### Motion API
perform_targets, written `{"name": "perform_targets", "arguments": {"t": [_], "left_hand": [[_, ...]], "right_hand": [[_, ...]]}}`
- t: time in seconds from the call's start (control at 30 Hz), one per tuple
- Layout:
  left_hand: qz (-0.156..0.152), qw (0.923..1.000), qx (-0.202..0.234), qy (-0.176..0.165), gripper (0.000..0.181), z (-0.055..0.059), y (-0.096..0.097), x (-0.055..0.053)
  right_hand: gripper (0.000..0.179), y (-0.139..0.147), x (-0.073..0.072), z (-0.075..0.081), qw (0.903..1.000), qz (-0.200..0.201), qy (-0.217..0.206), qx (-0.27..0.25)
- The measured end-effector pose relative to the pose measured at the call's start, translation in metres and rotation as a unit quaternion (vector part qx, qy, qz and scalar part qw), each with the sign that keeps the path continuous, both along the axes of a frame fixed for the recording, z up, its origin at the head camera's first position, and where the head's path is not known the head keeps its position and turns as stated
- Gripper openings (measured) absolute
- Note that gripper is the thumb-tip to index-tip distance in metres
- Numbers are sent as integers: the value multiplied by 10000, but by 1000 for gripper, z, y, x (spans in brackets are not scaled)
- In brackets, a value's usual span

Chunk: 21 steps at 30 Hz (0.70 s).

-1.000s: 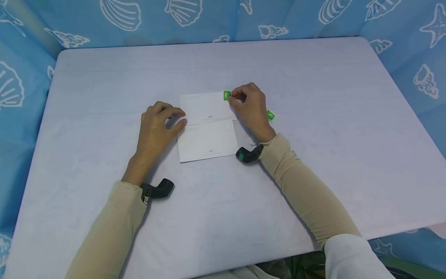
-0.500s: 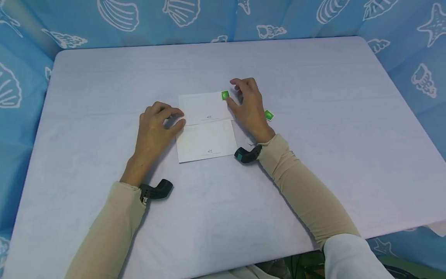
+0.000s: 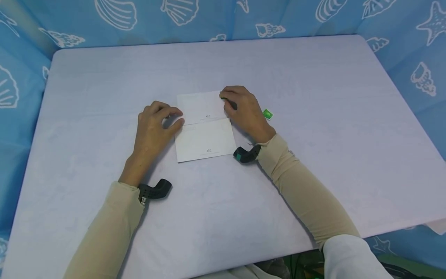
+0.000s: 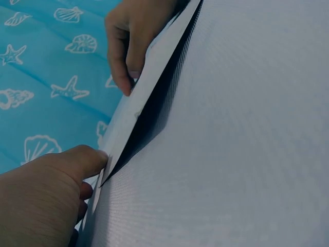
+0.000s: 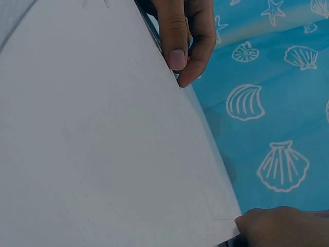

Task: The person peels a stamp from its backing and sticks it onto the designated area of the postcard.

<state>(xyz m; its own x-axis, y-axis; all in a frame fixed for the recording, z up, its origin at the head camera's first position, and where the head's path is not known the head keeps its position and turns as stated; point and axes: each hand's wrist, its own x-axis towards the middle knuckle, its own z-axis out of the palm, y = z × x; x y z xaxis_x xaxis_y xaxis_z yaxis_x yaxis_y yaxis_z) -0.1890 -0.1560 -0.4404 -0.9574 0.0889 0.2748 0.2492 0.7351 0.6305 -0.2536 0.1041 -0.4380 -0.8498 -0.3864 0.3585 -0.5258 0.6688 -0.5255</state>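
Note:
Two white cards with small printed marks lie one above the other, an upper card (image 3: 198, 104) and a lower card (image 3: 205, 141). At their left edge, my left hand (image 3: 153, 124) holds them with thumb and index finger, near where they meet. In the left wrist view, a dark gap shows below the raised white edge. My right hand (image 3: 245, 112) has its bent index finger and thumb at the upper card's top right corner, on a small green stamp (image 3: 223, 98) that they almost hide. Whether the fingers pinch the card's corner too is hidden.
Another green stamp (image 3: 268, 114) lies on the white tablecloth (image 3: 313, 155), just right of my right hand. A blue curtain (image 3: 146, 23) with white shell prints hangs behind the table and along its sides. Each wrist wears a black camera mount (image 3: 156, 188).
My right index finger was lifted off half a second ago, leaving the stamp visible on the upper card; now finger and thumb close in over it. My left hand stays at the left edge.

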Motion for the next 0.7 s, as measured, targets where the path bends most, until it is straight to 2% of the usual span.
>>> {"name": "perform_targets", "arguments": {"t": [0.2,0.43,0.53,0.7], "left_hand": [[27,10000,-9,-44,19,0,0,0],[43,10000,26,-64,18,0,0,0],[51,9999,31,-83,18,0,0,0],[47,10000,-1,-64,19,-1,0,0]], "right_hand": [[27,0,1,1,9999,73,26,127],[28,0,-1,-1,9958,128,793,-428],[27,0,1,-1,9975,143,636,-271],[27,0,3,0,9998,67,78,162]]}}
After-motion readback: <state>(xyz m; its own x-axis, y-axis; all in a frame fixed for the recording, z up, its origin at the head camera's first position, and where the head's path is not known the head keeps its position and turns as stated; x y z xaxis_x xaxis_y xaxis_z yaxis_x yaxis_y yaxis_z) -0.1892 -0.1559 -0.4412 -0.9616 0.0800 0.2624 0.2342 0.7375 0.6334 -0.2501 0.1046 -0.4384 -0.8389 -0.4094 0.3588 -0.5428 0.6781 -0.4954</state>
